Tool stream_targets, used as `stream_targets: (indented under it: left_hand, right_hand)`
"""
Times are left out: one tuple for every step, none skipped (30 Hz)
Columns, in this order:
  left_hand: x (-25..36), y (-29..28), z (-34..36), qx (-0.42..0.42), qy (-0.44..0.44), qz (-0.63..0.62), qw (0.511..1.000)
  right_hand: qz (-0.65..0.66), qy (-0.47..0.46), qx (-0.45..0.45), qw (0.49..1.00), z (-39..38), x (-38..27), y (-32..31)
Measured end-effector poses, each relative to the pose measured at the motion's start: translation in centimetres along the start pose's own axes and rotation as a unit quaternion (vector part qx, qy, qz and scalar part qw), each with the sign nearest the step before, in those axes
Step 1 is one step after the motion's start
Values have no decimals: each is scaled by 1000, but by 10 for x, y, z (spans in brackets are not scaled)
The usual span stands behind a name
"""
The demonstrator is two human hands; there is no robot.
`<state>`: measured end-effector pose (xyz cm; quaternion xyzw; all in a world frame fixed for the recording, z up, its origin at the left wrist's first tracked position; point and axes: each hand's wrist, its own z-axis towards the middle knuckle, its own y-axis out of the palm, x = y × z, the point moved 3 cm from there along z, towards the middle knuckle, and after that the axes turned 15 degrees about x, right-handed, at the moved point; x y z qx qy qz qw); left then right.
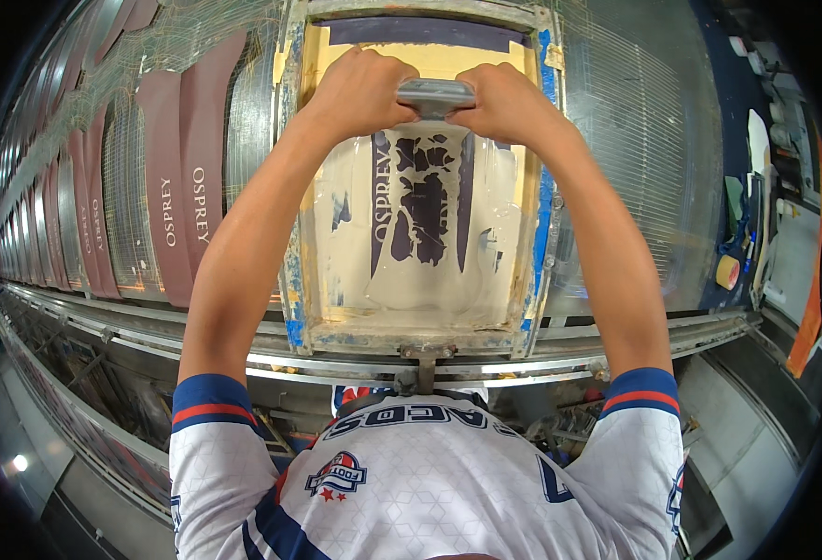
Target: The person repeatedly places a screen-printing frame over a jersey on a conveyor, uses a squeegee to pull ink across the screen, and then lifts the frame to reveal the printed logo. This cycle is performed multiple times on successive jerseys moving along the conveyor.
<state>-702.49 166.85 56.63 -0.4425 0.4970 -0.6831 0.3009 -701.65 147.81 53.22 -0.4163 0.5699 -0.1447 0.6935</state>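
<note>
Head view, sole camera: both of my hands grip one grey squeegee handle (436, 96) at the far end of a screen-printing frame (291, 233); left hand (359, 91) is wrapped tight over the handle's left end, right hand (502, 103) wrapped tight over its right end, fingers curled down and out of sight. Squeegee blade is hidden beneath the handle and the knuckles; I cannot tell whether it touches the mesh.

Frame lies straight ahead of my chest on a long metal print table (635, 168); its border carries blue tape and yellowed tape, worn in patches. Mesh (420, 224) inside is pale and smeared, with a dark navy stencil shape at centre and a column of lettering beside it; edges of the stencil are blotchy.

Left of the frame, maroon fabric panels (173, 187) lie in a row, each long and tapered with a white printed word running lengthwise; the row shrinks into blur toward the rim. At far right, a yellowish tape roll (727, 271) and small tools sit near the table edge, too distorted to identify.
</note>
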Motion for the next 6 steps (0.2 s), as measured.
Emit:
stream_targets:
  left_hand:
    - [-1, 0, -2, -1, -5, 2, 1000]
    - [0, 1, 0, 0, -3, 0, 1000]
    - [1, 1, 0, 4, 4, 4, 1000]
    - [3, 1, 0, 8, 11, 9, 1000]
    - [5, 0, -4, 11, 14, 15, 1000]
    - [8, -2, -7, 23, 23, 18, 999]
  right_hand:
    - [9, 10, -6, 1000, -1, -5, -1]
    - [14, 25, -7, 1000, -3, -5, -3]
    - [7, 11, 7, 1000, -3, -4, -2]
    - [-1, -2, 22, 1000, -4, -3, -1]
    - [-8, -18, 34, 999, -8, -3, 2]
    - [-6, -17, 30, 999, -13, -3, 6]
